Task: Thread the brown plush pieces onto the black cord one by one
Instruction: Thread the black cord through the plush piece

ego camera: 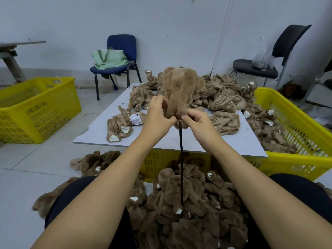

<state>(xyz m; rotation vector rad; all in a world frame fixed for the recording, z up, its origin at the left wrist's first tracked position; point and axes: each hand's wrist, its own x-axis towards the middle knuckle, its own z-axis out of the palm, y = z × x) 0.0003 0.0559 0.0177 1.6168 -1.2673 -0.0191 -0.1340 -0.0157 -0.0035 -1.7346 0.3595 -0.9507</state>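
Observation:
A brown plush piece is held upright above the board, at mid-frame. My left hand grips its lower left edge. My right hand pinches its bottom end where the black cord enters. The cord hangs straight down from there into a bunch of threaded brown plush pieces between my knees. Loose plush pieces are heaped on the far and right part of the board.
The grey board lies across a yellow crate holding more plush. A small plush cluster sits on the board's left. Another yellow crate stands on the floor at left. Two chairs stand by the wall.

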